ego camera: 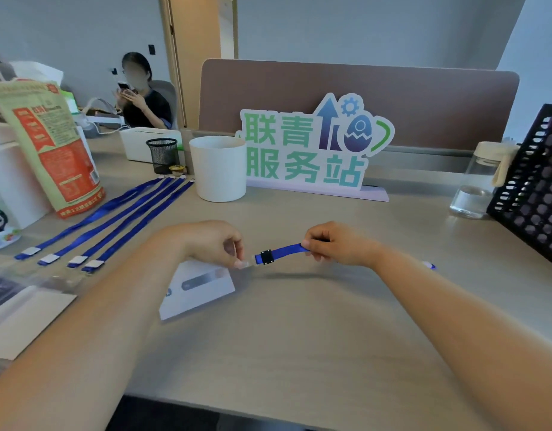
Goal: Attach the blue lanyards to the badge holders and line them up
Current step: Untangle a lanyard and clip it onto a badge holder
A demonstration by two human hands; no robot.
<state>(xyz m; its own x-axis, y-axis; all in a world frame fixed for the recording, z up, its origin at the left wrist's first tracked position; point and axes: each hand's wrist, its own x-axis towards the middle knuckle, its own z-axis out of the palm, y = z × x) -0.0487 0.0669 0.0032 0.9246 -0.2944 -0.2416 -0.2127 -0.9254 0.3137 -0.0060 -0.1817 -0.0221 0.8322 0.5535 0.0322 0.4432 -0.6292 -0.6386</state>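
My left hand (215, 244) is curled, thumb and fingertips pinching the small clear clip (246, 264) at the end of the blue ribbon lanyard (287, 251). My right hand (333, 244) is closed in a pinch round the same ribbon further along. The short stretch with its black plastic buckle (266, 257) runs taut between the two, raised a little above the beige desk top (299, 337).

Just under my left fingers lies the clear badge holder with a white card inside (200, 287), one corner pointing toward me.

Bare desk runs from my hands to the near edge, which crosses the bottom of the view. Ahead, another bare strip reaches to the white round tub (218, 168) and the cut-out sign with green characters (312, 147). To my right a black lattice crate (535, 188) and a clear bottle (479, 181) stand well apart from my right hand. To my left, four more blue lanyards (113, 219) lie side by side on a slant, pale end tabs toward me, near my left forearm. An orange and tan printed pouch (50, 144) stands behind them.

I cannot tell whether the clip touches the holder's slot, since that spot is blurred and half under my fingers. The rest of the ribbon vanishes inside my right fist. A blue scrap (430, 265) shows beyond that wrist. At the left border a tan card (22, 321) is cut off and smeared.
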